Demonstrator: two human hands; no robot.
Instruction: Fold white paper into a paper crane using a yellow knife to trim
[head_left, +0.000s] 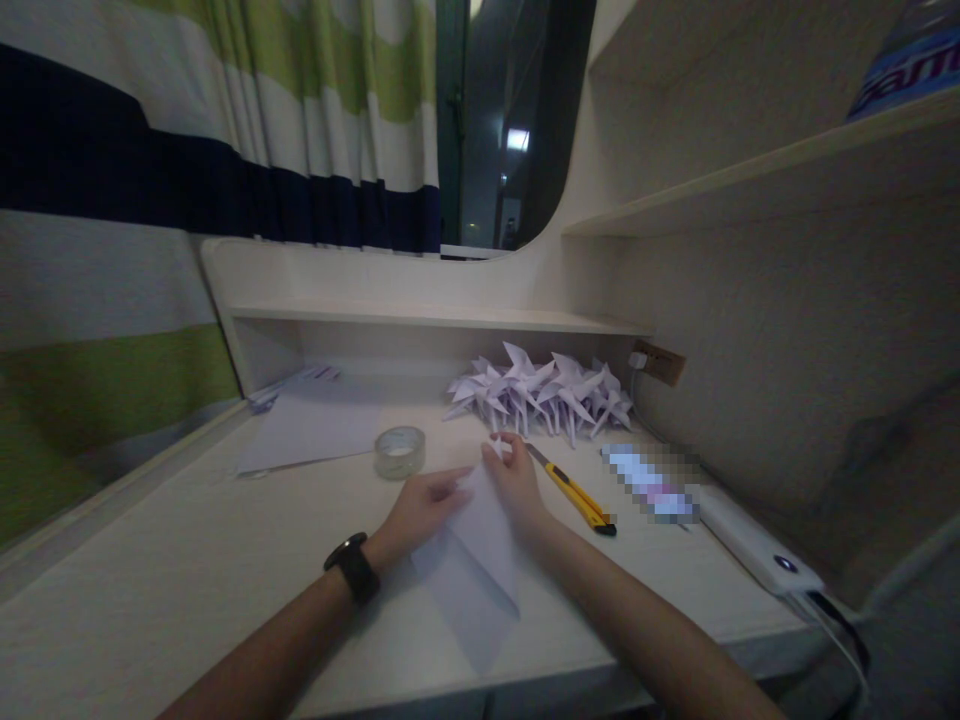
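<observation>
A folded sheet of white paper (pixel 480 565) lies on the pale desk (pixel 187 570) in front of me. My left hand (pixel 420 510), with a black watch on its wrist, rests flat on the paper's left edge. My right hand (pixel 517 480) pinches the paper's far corner between its fingertips. A yellow utility knife (pixel 574 490) lies just to the right of my right hand. A roll of clear tape (pixel 400 451) stands a little beyond my left hand.
A heap of several folded white paper pieces (pixel 544 395) sits at the back under a low shelf (pixel 427 318). Loose sheets (pixel 311 425) lie at the back left. A white power bank (pixel 757 550) with a cable lies at right. Striped curtains (pixel 112 200) hang left.
</observation>
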